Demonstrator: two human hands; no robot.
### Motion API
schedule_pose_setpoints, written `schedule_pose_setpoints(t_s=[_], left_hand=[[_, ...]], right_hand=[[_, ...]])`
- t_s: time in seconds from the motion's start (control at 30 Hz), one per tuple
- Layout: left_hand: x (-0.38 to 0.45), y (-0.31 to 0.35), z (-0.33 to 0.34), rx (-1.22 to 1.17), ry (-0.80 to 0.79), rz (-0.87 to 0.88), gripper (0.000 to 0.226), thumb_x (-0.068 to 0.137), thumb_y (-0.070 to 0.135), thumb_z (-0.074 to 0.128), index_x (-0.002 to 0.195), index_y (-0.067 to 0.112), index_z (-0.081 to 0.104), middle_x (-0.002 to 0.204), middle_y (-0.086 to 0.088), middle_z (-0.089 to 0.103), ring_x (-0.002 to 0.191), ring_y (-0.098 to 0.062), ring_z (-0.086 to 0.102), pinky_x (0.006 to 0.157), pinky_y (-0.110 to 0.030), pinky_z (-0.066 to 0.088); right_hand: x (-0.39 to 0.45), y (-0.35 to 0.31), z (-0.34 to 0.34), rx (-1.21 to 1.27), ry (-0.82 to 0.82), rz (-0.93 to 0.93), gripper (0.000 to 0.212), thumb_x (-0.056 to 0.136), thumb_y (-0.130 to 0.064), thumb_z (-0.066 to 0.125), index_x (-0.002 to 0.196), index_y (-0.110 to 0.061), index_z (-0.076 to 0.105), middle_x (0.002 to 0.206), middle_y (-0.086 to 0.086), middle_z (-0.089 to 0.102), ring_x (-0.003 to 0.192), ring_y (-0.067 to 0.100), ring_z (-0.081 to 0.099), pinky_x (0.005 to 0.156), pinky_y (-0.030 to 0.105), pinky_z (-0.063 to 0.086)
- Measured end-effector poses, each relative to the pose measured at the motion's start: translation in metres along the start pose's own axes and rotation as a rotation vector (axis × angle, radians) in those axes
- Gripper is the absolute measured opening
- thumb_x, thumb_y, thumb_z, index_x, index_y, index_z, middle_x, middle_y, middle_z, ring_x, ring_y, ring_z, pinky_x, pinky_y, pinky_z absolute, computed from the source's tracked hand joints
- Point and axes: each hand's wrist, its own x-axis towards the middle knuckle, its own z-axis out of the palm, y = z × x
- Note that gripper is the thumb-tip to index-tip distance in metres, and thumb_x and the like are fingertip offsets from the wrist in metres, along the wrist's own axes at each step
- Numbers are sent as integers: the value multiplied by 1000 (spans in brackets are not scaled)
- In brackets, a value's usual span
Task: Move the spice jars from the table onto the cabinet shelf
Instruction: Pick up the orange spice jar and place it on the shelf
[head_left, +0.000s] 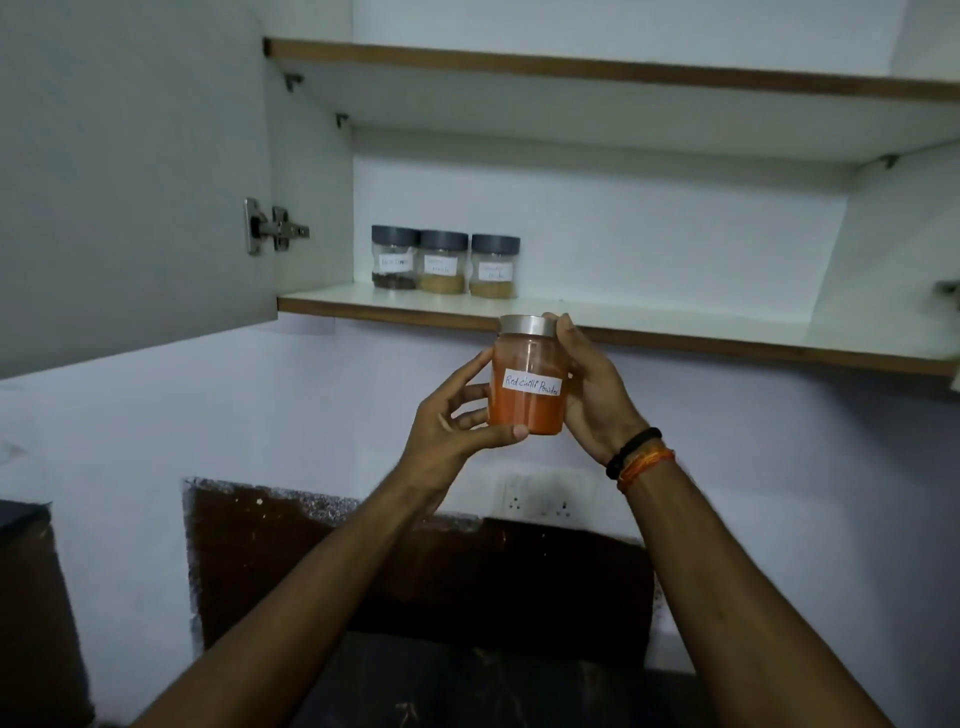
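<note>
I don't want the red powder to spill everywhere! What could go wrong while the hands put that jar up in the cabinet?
1. The red chilli powder jar is below the lower shelf; lifted straight up, its silver lid might bump the shelf's front edge.
2. The left hand touches it with only thumb and fingertips, so most of the hold lies with the right hand; it might slip.
3. Set too far left, it could knock the three grey-lidded jars.

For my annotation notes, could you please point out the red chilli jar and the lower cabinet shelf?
red chilli jar (527, 410), head view, orange body.
lower cabinet shelf (675, 317), head view, bare top.
</note>
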Motion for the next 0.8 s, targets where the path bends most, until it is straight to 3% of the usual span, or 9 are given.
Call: schedule_pose_setpoints(t_s=[0.23, 0.33, 0.53, 0.67, 0.8], left_hand=[[68, 44, 5, 80, -122, 115, 96, 63, 19, 95, 141, 50, 48, 126, -4, 66, 111, -20, 69, 89, -34, 60], [93, 58, 8, 119, -143, 152, 96, 62, 20, 95, 140, 51, 48, 127, -1, 63, 110, -10, 67, 85, -30, 60], [133, 64, 12, 167, -164, 110, 102, 60, 19, 96, 142, 49, 44, 130, -3, 60, 117, -15, 62, 93, -43, 59], [152, 68, 13, 3, -235, -3, 72, 72, 22, 87, 135, 37, 56, 124, -9, 69, 113, -27, 68, 95, -47, 57], [172, 78, 18, 21, -197, -4, 45, 78, 33, 82, 112, 10, 63, 117, -8, 73, 103, -28, 73, 85, -41, 61]], right_hand=[[40, -52, -5, 11, 65, -77, 55, 98, -48, 51, 133, -5, 57, 129, 18, 64, 121, 36, 61, 98, 59, 51], [55, -66, -7, -8, 96, -91, 54, 98, -51, 51, 130, -10, 62, 126, 16, 67, 118, 35, 63, 94, 56, 54], [84, -77, -17, -110, 144, -159, 49, 98, -53, 49, 122, -14, 68, 114, 9, 73, 106, 28, 70, 89, 48, 58], [95, -72, -28, -105, 198, -182, 50, 96, -52, 52, 121, -12, 67, 113, 10, 73, 105, 30, 70, 85, 44, 59], [98, -66, -38, -121, 196, -200, 49, 98, -49, 51, 124, -10, 65, 115, 11, 72, 106, 30, 69, 88, 46, 59]])
